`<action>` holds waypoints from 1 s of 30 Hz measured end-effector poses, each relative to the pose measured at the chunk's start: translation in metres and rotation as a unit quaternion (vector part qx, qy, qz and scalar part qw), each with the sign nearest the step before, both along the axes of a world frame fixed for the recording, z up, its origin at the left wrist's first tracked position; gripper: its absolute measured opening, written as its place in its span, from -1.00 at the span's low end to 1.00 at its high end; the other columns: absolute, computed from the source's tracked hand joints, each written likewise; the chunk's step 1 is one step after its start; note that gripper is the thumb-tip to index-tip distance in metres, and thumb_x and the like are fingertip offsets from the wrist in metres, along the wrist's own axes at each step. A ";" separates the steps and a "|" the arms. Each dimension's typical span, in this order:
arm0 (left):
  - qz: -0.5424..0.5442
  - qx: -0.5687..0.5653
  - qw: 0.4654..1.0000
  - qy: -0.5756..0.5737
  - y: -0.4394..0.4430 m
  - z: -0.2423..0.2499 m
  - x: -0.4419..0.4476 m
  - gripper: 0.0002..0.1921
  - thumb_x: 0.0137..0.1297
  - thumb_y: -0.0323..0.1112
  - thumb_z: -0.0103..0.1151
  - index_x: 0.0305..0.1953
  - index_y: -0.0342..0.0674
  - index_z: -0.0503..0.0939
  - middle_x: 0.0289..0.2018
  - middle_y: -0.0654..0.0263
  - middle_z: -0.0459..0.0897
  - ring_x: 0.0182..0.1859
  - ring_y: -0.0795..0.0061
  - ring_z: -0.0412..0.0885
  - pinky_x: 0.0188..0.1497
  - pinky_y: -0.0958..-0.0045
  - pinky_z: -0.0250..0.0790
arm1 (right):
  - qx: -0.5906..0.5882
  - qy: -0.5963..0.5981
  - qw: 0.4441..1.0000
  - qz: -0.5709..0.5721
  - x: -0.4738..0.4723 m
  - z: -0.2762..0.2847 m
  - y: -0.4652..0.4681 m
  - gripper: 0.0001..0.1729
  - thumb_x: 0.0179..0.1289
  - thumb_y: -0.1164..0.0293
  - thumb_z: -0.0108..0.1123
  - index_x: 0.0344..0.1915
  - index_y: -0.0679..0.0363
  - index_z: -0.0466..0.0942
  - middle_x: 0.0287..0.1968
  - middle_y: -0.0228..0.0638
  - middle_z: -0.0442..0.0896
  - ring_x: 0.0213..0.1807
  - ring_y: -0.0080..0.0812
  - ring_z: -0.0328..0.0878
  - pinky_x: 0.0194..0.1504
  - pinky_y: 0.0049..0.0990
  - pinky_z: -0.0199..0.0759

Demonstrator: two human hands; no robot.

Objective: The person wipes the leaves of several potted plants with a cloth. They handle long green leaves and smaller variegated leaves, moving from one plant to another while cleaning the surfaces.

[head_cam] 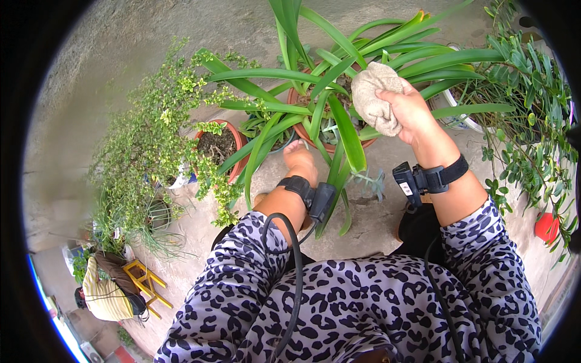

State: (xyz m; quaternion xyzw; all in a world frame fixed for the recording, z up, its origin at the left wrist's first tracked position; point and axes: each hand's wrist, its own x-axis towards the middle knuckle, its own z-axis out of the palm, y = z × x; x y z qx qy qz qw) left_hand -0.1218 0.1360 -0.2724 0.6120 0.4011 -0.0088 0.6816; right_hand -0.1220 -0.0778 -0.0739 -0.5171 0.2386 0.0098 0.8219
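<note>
A bunched beige cloth (376, 97) is gripped in my right hand (408, 111), raised over the right side of a large strap-leaved plant (347, 131). The plant's long green leaves arch outward from a round terracotta-coloured pot (294, 97), and some hang over its rim towards me. At the pot's near left edge is my left hand (299, 156), below the cloth and close to several leaves. Its fingertips are mostly hidden, so whether it pinches a leaf cannot be told. Small pale succulents (329, 129) grow at the base of the leaves.
Left stands a smaller terracotta pot (233, 149) of soil beside a bushy small-leaved plant (150, 127). Trailing plants (522, 90) and a white pot (463, 111) are at right, with a red pot (547, 227) lower down. Another person (106, 292) is near a yellow stool (145, 283).
</note>
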 end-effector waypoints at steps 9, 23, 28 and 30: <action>0.041 -0.121 0.992 0.021 0.001 0.032 0.018 -0.81 0.26 -0.54 0.07 -0.10 -0.23 0.45 -0.34 0.30 0.56 -0.40 0.54 0.54 -0.40 0.60 0.40 | -0.005 -0.001 1.000 -0.002 -0.002 0.005 0.002 -0.63 0.17 0.66 0.03 0.03 0.34 0.40 -0.14 -0.18 0.62 -0.19 -0.34 0.63 -0.19 -0.40 0.58; -0.332 0.269 0.903 -0.041 -0.025 0.038 -0.048 -0.67 0.02 -0.33 0.37 -0.26 -0.26 0.42 -0.44 0.31 0.58 -0.43 0.47 0.56 -0.32 0.49 0.43 | -0.014 -0.019 1.000 -0.001 -0.002 0.006 -0.007 -0.64 0.13 0.64 0.08 -0.01 0.32 0.42 -0.18 -0.20 0.62 -0.22 -0.34 0.63 -0.21 -0.39 0.57; -0.456 0.301 0.836 0.046 -0.018 0.040 -0.054 -0.63 -0.06 -0.30 0.39 -0.25 -0.29 0.48 -0.37 0.24 0.60 -0.33 0.45 0.58 -0.23 0.46 0.45 | -0.046 0.003 0.999 -0.006 -0.008 0.001 -0.014 -0.64 0.11 0.66 0.09 -0.03 0.32 0.43 -0.19 -0.20 0.63 -0.25 -0.34 0.64 -0.24 -0.39 0.57; -0.467 0.275 0.838 0.065 -0.015 0.033 -0.058 -0.67 -0.03 -0.33 0.36 -0.24 -0.29 0.49 -0.36 0.23 0.61 -0.31 0.42 0.59 -0.22 0.44 0.45 | -0.062 0.013 0.998 -0.002 -0.012 -0.002 -0.017 -0.65 0.11 0.66 0.09 -0.04 0.32 0.44 -0.20 -0.21 0.63 -0.26 -0.34 0.64 -0.25 -0.39 0.57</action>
